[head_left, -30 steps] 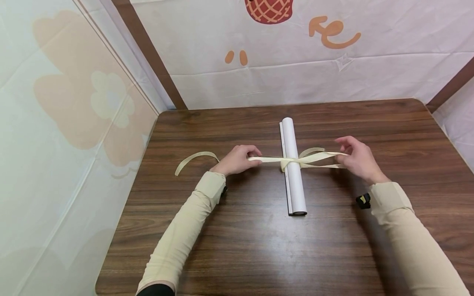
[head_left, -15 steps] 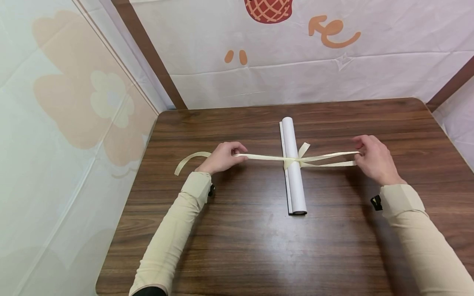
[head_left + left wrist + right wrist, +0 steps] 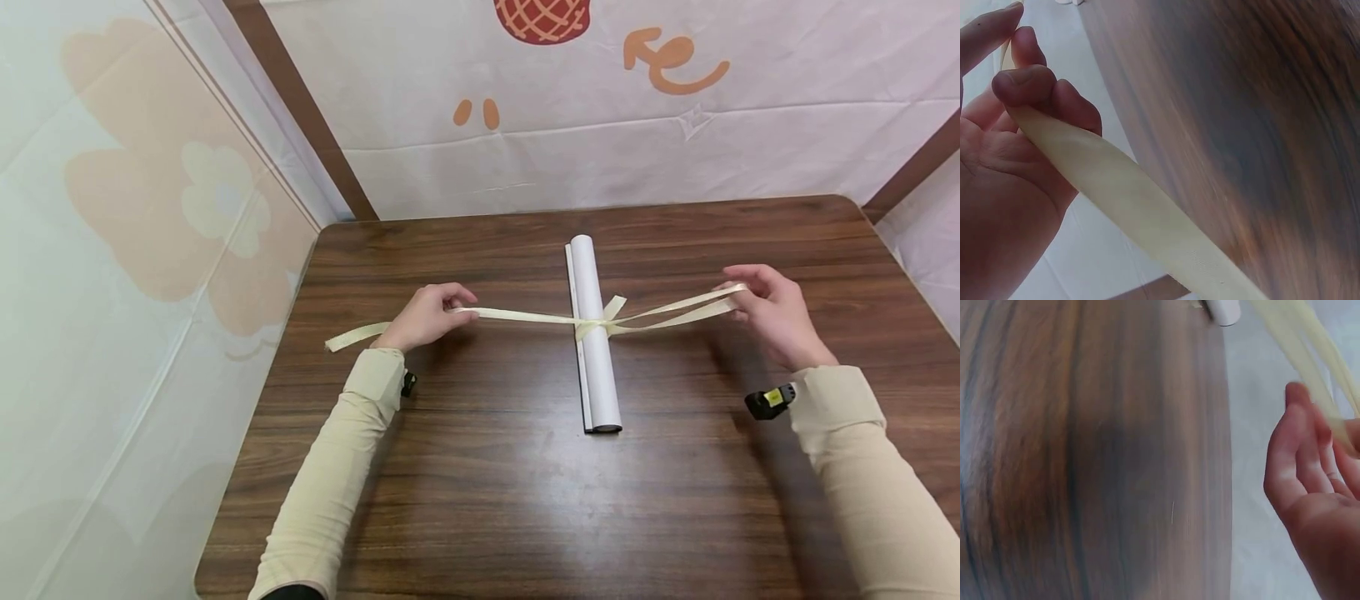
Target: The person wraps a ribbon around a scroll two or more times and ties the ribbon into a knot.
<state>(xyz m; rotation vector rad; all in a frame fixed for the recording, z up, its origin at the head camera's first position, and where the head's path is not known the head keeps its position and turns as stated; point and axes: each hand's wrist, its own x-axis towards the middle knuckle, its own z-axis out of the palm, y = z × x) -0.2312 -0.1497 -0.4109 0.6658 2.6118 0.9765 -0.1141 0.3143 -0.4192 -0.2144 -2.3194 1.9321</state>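
A white paper roll [image 3: 602,383] lies lengthwise on the table, with a pale yellow ribbon [image 3: 525,316] wrapped and crossed at its middle. Left of the roll, my left hand [image 3: 427,317] pinches the ribbon, which runs taut; a loose tail [image 3: 352,337] passes behind that hand. On the other side, my right hand [image 3: 780,317] holds a long loop of ribbon, two strands meeting at its fingers. A short ribbon end [image 3: 615,307] sticks up beside the crossing. The left wrist view shows the ribbon [image 3: 1129,187] between thumb and fingers; the right wrist view is partly blurred.
The brown wood-grain table [image 3: 480,500] has rounded far corners. A printed white cloth [image 3: 420,167] hangs behind it, and another cloth [image 3: 150,350] covers the left side. Small black devices [image 3: 768,402] are worn at both wrists.
Both hands have moved apart, left hand leftward and right hand rightward, drawing the ribbon tighter across the roll. The short end beside the crossing has shortened and tipped up. The roll stays put.
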